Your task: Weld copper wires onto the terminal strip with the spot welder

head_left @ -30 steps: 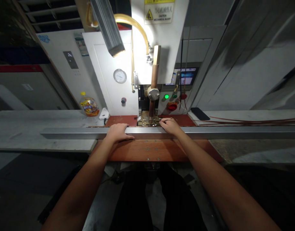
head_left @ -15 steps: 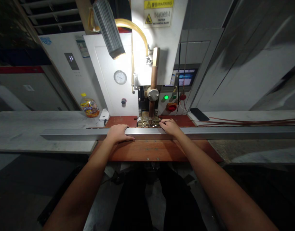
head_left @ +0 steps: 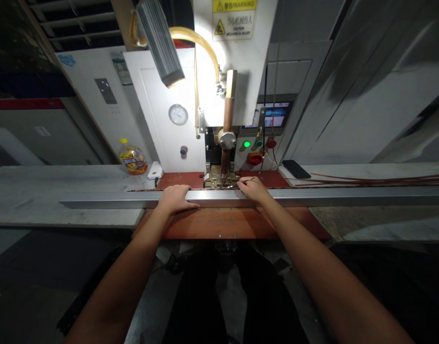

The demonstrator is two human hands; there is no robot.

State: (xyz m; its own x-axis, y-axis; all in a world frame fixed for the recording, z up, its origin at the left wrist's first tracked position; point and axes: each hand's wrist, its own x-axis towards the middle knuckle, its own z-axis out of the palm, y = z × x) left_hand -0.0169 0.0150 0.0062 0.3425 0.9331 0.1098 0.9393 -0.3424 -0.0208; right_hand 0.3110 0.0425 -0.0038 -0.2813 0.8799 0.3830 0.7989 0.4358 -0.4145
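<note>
A long silver metal bar (head_left: 219, 197) lies across the front of a spot welding machine. My left hand (head_left: 175, 198) is wrapped over it, fingers at the far side and thumb along the front face. To the right, my right hand (head_left: 253, 188) pinches a thin metal tool (head_left: 231, 186) that looks like tweezers; its shiny tip points left. That tip lies by the foot of the copper electrode (head_left: 225, 161), above a small brass-coloured fixture (head_left: 215, 175). Exactly what the tip touches is too small to tell.
Brown boards (head_left: 219, 224) form the machine's work surface. On the left bench stand a yellow-capped bottle (head_left: 134, 158) and a small white device (head_left: 155, 170). A black phone (head_left: 296, 169) and thin brown strips (head_left: 377, 181) lie on the right. A lamp (head_left: 160, 43) hangs overhead.
The view has shifted very slightly. Both hands, the bar and the thin tool stay in the same places.
</note>
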